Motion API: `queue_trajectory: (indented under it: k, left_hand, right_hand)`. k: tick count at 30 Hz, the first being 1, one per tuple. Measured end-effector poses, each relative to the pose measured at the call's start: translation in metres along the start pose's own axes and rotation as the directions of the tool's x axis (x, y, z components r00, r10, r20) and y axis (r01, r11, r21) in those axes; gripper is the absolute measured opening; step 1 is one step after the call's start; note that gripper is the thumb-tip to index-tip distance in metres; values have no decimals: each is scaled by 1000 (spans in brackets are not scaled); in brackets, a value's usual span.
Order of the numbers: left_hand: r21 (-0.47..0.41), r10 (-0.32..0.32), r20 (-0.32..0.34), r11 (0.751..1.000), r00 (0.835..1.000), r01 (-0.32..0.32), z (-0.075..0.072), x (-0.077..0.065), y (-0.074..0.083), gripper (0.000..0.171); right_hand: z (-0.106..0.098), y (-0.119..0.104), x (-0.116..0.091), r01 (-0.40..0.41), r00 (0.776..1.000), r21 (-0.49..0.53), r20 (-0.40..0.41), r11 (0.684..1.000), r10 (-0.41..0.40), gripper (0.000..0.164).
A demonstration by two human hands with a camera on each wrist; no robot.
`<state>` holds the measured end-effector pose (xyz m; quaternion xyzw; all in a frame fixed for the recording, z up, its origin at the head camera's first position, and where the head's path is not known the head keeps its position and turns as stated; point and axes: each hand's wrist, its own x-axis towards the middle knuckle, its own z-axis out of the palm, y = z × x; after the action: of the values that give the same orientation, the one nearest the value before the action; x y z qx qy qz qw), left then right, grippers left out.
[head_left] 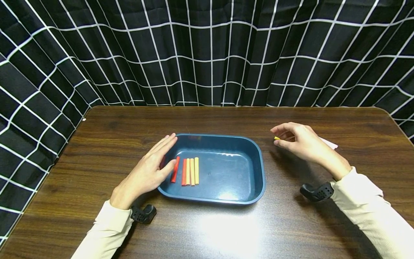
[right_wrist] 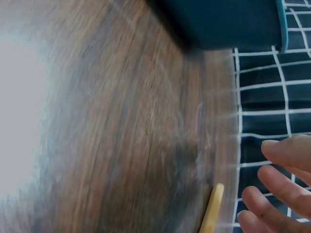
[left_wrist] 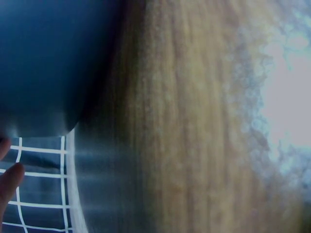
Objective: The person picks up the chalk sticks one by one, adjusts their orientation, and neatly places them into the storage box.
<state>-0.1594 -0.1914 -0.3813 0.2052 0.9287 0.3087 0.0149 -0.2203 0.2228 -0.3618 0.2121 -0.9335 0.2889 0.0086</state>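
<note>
A blue rectangular tray [head_left: 213,202] sits on the table with several slim red sticks [head_left: 184,172] and yellow sticks [head_left: 197,171] side by side in its left part. My left hand [head_left: 145,172] is at the tray's left end, fingers extended along the rim and thumb over the inside. Its palm side is hidden. My right hand [head_left: 299,140] is to the right of the tray, fingers loosely bent. A yellow stick [right_wrist: 212,208] shows near it in the right wrist view, apart from the visible fingers. From the head, only its tip shows between thumb and fingers.
Behind my right wrist lies a pale pink piece [head_left: 329,143], partly hidden. The brown wooden table [head_left: 129,122] ends at a black curtain [head_left: 207,54] with white grid lines. A small white speck [head_left: 84,119] is near the left back corner.
</note>
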Motion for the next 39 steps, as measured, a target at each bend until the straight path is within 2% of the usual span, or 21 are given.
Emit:
queue_trajectory:
  k: [9, 18, 26, 30, 39]
  left_hand:
    - [-5, -14, 1, 1000, 1000, 14, 0, -1, 0, 65]
    - [-3, -13, -12, 1000, 1000, 13, 2, 0, -1, 64]
    - [3, -2, -15, 1000, 1000, 2, 1, 0, 0, 63]
    - [-2, 2, -17, 1000, 1000, -2, 1, 0, 0, 63]
    - [8, 13, -27, 1000, 1000, -13, 2, 0, -1, 63]
  right_hand:
    - [-1, 10, -1, -4, 999, -57, 40, 998, 6, 29]
    - [3, 25, -4, 16, 1000, -124, 20, 992, -14, 28]
    - [6, 31, -1, 3, 997, -144, 81, 990, 9, 27]
    - [8, 32, -1, 18, 996, -169, 86, 985, -3, 25]
    - [11, 31, 0, -20, 996, -206, 77, 978, 37, 12]
